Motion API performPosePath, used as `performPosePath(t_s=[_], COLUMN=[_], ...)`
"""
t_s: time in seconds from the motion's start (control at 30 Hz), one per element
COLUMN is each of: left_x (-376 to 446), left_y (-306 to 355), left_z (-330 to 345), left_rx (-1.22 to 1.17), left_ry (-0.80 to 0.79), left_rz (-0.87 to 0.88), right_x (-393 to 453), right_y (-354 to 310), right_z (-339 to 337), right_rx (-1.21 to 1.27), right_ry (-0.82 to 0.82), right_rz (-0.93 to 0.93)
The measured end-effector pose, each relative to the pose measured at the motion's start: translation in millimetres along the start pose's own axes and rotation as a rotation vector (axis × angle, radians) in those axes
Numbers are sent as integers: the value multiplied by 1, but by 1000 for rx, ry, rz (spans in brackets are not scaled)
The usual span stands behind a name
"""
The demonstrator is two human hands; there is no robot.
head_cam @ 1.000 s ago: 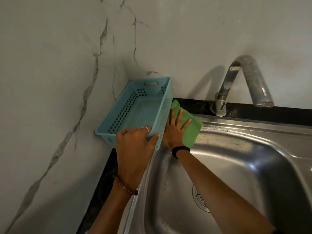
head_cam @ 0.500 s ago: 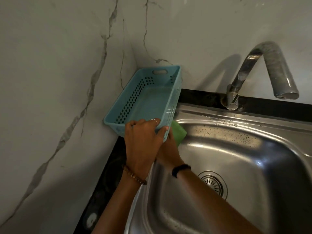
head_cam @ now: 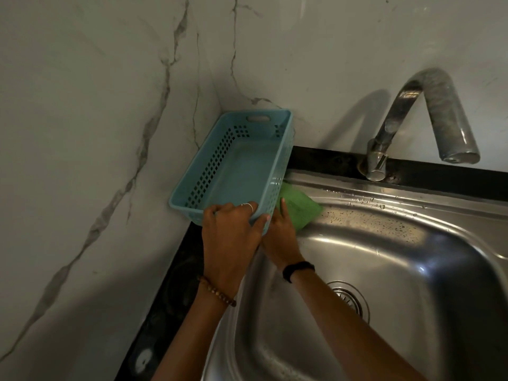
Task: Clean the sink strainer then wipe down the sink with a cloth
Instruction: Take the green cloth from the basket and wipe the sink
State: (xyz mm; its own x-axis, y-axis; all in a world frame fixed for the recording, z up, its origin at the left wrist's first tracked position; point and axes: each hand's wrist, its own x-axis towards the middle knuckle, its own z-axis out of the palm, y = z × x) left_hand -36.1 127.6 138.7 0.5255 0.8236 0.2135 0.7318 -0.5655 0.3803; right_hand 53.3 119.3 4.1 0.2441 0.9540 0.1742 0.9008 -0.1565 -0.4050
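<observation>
My left hand (head_cam: 233, 237) forward, palm down, fingers (head_cam: 248, 207) curled over rim, thumb along side, gripping. Bead bracelet on left wrist. My right hand (head_cam: 280, 237) just beside it, touching, flat, palm pressed down, fingers extended, mostly hidden. Black band on right wrist. Both forearms reaching up from lower frame.

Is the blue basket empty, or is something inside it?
Empty: the blue basket shows only its bare floor, with the left hand gripping its near rim.
</observation>
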Motion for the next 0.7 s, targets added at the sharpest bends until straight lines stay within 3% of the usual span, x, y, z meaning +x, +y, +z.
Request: performPosePath(t_s=[0.13,0.4,0.53,0.7], left_x=[-5,-11,-13,-21], left_y=[-2,-8,-7,0], left_z=[6,20,22,29], left_rx=[69,120,112,-48], left_ry=[-36,-71,-86,129], left_rz=[-21,-29,-56,213], right_x=[26,-35,-81,-82], right_y=[31,101,140,133], right_z=[-14,-55,-82,-76], right_rx=[-172,-391,-385,-306], right_ry=[-125,38,66,48], right_rz=[28,109,296,572])
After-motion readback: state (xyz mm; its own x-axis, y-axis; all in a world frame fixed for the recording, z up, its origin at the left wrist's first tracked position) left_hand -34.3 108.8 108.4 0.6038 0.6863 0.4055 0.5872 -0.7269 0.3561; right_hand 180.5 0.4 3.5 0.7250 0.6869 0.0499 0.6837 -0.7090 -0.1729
